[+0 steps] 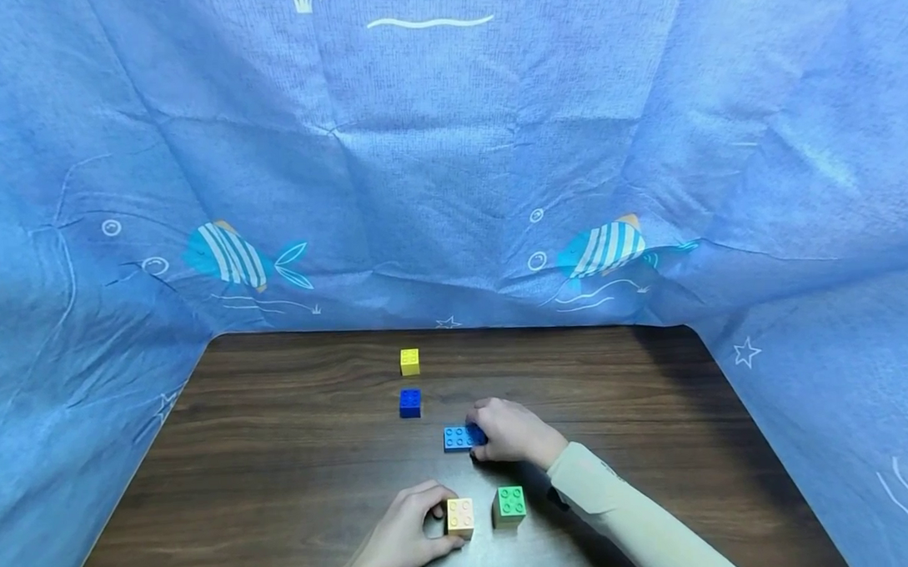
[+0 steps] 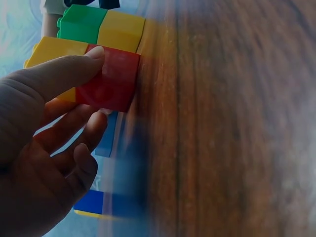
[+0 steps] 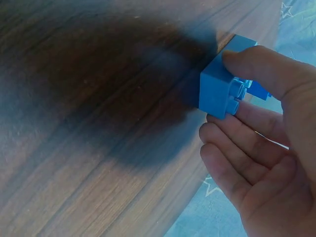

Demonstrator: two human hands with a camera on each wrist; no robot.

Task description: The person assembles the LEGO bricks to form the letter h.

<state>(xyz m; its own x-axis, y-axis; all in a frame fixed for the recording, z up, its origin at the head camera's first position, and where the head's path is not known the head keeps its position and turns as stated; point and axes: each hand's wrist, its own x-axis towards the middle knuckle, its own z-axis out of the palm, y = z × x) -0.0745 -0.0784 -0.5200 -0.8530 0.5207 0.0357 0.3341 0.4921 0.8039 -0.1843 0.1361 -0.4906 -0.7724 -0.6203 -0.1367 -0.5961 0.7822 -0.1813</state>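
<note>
Centrally, the right hand (image 1: 510, 432) is pinching the light blue brick (image 1: 460, 438) between curled fingers (image 3: 237, 129) and thumb, just right of the frame's middle on the table (image 1: 280, 456). At lower centre, the left hand (image 1: 403, 531) is gripping the peach brick (image 1: 460, 517), fingers curled round it, with the green brick (image 1: 510, 505) standing just beside it.

Dark brown wood-grain table (image 1: 280, 456); blue cloth (image 1: 450, 167) with striped fish at twelve o'clock. Bricks: yellow (image 1: 409, 362), dark blue (image 1: 409, 403), light blue (image 1: 459, 438), peach (image 1: 460, 517), green (image 1: 510, 505).
</note>
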